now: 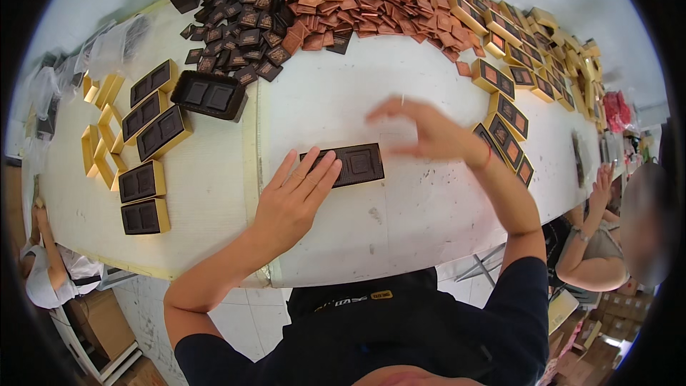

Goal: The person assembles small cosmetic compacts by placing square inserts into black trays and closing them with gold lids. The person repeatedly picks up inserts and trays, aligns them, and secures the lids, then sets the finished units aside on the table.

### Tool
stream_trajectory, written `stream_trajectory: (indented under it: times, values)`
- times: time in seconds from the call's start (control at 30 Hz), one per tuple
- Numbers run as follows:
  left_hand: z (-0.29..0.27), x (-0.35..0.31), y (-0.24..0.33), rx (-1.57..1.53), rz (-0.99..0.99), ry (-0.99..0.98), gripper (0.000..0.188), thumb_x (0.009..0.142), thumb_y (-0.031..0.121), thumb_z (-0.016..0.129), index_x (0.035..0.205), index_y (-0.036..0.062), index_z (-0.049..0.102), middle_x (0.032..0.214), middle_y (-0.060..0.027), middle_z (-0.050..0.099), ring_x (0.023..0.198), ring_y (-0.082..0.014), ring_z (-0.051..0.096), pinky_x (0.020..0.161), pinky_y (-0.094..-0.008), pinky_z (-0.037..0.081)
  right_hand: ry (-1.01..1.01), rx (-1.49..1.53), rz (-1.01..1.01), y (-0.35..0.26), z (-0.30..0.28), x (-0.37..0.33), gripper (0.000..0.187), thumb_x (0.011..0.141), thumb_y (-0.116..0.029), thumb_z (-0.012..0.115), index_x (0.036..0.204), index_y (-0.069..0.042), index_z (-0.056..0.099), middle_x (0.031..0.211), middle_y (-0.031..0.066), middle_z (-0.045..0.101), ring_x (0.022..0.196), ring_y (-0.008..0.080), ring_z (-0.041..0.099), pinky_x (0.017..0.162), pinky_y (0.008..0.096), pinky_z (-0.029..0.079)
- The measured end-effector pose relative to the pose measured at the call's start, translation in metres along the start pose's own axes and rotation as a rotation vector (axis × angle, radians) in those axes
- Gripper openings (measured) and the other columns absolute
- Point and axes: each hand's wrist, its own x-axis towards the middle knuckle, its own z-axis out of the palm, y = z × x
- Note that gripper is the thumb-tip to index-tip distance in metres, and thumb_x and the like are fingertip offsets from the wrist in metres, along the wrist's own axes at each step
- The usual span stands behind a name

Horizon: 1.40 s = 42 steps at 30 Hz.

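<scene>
Dark tray (355, 164) lies mid-table, unfilled, unboxed; left hand (294, 196) spread flat on it, right hand (421, 131) open above; boxed trays (146, 180) line the left edge.

A packing workshop, this: a long white worktable (400, 221) heaped with dark and copper squares (314, 0), rows of gold boxes (146, 182), cartons (100, 322) on the floor.

Dark navy short-sleeve tee, small yellow tag at chest; thin red band on right wrist (486, 159); forearms bare.
</scene>
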Motion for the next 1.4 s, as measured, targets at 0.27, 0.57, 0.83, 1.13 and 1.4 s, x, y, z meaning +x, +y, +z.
stream_trajectory:
  times: [0.27, 0.57, 0.83, 1.13, 1.4]
  values:
    - [0.001, 0.001, -0.002, -0.087, -0.018, 0.044, 0.031, 0.082, 0.004, 0.071, 0.112, 0.0044, 0.066, 0.136, -0.0140, 0.060, 0.129, -0.0334, 0.054, 0.108, -0.0467, 0.041, 0.413, -0.568, -0.098, 0.075, 0.004, 0.139, 0.027, 0.085, -0.017, 0.072, 0.109, -0.007, 0.070, 0.118, 0.0099, 0.065, 0.097, 0.0292, 0.064, 0.084, 0.0366, 0.053]
    - [-0.006, 0.000, -0.008, -0.459, -0.173, 0.073, 0.045, 0.071, 0.001, 0.080, 0.113, 0.0112, 0.066, 0.138, -0.0146, 0.054, 0.124, -0.0373, 0.054, 0.095, -0.0420, 0.052, 0.460, 0.320, 0.350, 0.049, -0.011, 0.113, 0.023, 0.095, -0.018, 0.064, 0.110, -0.002, 0.070, 0.096, 0.0012, 0.067, 0.090, 0.0129, 0.064, 0.079, 0.0281, 0.051]
    - [-0.006, 0.002, -0.011, -0.448, -0.172, 0.073, 0.045, 0.070, 0.001, 0.082, 0.111, 0.0066, 0.064, 0.137, -0.0146, 0.056, 0.121, -0.0376, 0.057, 0.095, -0.0408, 0.052, 0.430, 0.714, 0.389, -0.020, 0.023, 0.007, 0.033, 0.095, -0.008, 0.063, 0.126, 0.001, 0.061, 0.091, 0.0064, 0.068, 0.085, 0.0119, 0.066, 0.075, 0.0251, 0.053]
    - [-0.009, 0.001, -0.011, -0.546, -0.271, 0.036, 0.070, 0.076, 0.003, 0.079, 0.138, 0.0039, 0.044, 0.136, -0.0172, 0.056, 0.125, -0.0365, 0.054, 0.103, -0.0409, 0.046, 0.648, 0.100, 0.181, -0.031, 0.085, -0.017, 0.027, 0.085, -0.004, 0.070, 0.112, -0.007, 0.069, 0.097, 0.0051, 0.067, 0.088, 0.0191, 0.060, 0.077, 0.0317, 0.046]
    - [-0.007, 0.000, -0.010, -0.539, -0.247, 0.053, 0.070, 0.077, 0.004, 0.079, 0.138, 0.0042, 0.045, 0.136, -0.0169, 0.056, 0.125, -0.0354, 0.054, 0.103, -0.0406, 0.047, 0.502, -0.306, 0.038, -0.033, 0.081, -0.026, 0.032, 0.078, -0.005, 0.076, 0.109, -0.007, 0.071, 0.114, 0.0072, 0.064, 0.111, 0.0282, 0.055, 0.093, 0.0404, 0.044]
